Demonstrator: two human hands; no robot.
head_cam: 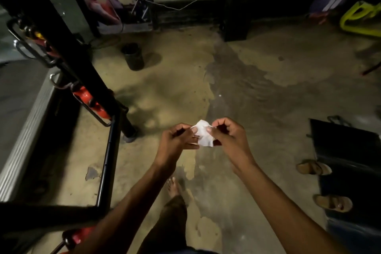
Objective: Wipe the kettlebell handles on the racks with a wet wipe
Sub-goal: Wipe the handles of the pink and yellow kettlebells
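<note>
A crumpled white wet wipe (pixel 203 133) is held between both hands at chest height over the concrete floor. My left hand (pixel 177 140) pinches its left edge and my right hand (pixel 227 134) pinches its right edge. The black rack (pixel 82 64) stands to the left, well apart from both hands. On it hang red weights (pixel 90 101) with dark metal handles (pixel 36 51). Another red weight (pixel 79 235) shows at the bottom left, partly hidden by my left forearm.
A black bucket (pixel 134 55) stands on the floor beyond the rack. A black mat (pixel 350 161) with two sandals (pixel 313 168) lies at the right. A dark pillar (pixel 237 6) rises at the back, a yellow object (pixel 362 18) far right. My bare foot (pixel 175 187) is below.
</note>
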